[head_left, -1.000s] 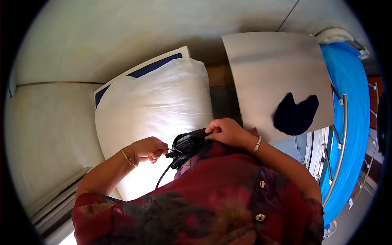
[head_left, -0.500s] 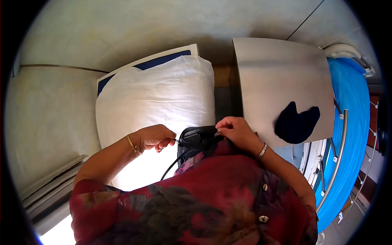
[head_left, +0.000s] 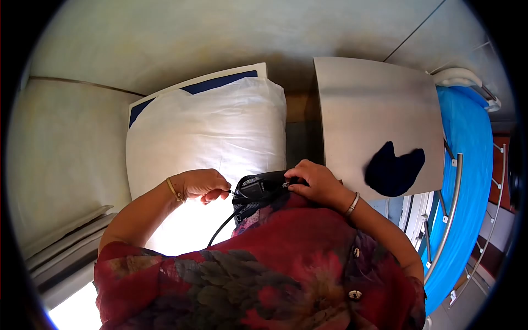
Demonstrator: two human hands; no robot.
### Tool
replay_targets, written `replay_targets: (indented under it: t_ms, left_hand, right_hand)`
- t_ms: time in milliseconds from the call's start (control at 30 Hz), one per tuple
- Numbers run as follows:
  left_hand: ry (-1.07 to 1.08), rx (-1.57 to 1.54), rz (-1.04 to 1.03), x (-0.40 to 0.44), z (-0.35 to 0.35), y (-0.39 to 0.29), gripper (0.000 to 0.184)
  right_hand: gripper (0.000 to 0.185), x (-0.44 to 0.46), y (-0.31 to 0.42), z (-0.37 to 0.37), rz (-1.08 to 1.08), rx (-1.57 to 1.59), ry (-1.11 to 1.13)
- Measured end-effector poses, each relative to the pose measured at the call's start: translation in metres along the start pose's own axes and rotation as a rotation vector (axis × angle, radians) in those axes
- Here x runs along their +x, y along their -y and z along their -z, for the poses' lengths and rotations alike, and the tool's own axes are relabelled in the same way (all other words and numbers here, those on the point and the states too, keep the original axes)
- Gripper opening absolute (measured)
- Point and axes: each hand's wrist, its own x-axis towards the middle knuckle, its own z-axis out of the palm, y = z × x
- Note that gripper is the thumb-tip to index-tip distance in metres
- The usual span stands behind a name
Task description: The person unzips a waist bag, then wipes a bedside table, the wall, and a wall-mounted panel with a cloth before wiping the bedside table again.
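Note:
A black mesh-sided pouch (head_left: 258,190), its mouth partly open, is held against the front of the red floral shirt. Inside it shows a dark boxy item (head_left: 253,190). My left hand (head_left: 206,186), closed in a pinch, grips a small dark tab with a bit of metal at the pouch's left end. At the opposite end, my right hand (head_left: 314,182) pinches the pouch's rim beside a small metallic piece, perhaps a zipper. A thin black cord (head_left: 221,230) curves down from the pouch's left side. The fingertips hide part of what they hold.
Beyond my left hand is a bed with a white cover (head_left: 209,126) and a blue-and-white headboard (head_left: 220,82). A metal-topped cabinet (head_left: 379,104) stands to the right, with a dark navy knitted item (head_left: 393,171) on it. Farther right is a blue-covered bed (head_left: 467,143) with metal rails (head_left: 455,203).
Both hands and the pouch have shifted slightly left in view. More of the dark boxy item shows in the pouch's mouth. Both pinches stay closed.

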Motion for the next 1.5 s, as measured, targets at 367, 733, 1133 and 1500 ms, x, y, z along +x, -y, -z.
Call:
replay_targets:
  t_ms: [367, 733, 1133, 1500]
  left_hand:
    - [0.065, 0.282, -0.008, -0.003, -0.002, -0.008, 0.024]
    - [-0.128, 0.491, -0.044, 0.035, -0.001, -0.006, 0.019]
    - [-0.258, 0.202, -0.174, 0.046, -0.013, 0.015, 0.017]
    - [-0.095, 0.281, -0.421, 0.024, -0.020, 0.003, 0.010]
  right_hand:
    - [0.022, 0.004, 0.003, -0.009, 0.344, 0.014, 0.034]
    - [0.021, -0.064, -0.016, 0.005, -0.039, 0.201, -0.168]
    - [0.022, -0.042, -0.011, 0.001, 0.040, 0.101, -0.186]
    - [0.022, -0.038, -0.010, -0.002, 0.008, -0.010, -0.149]
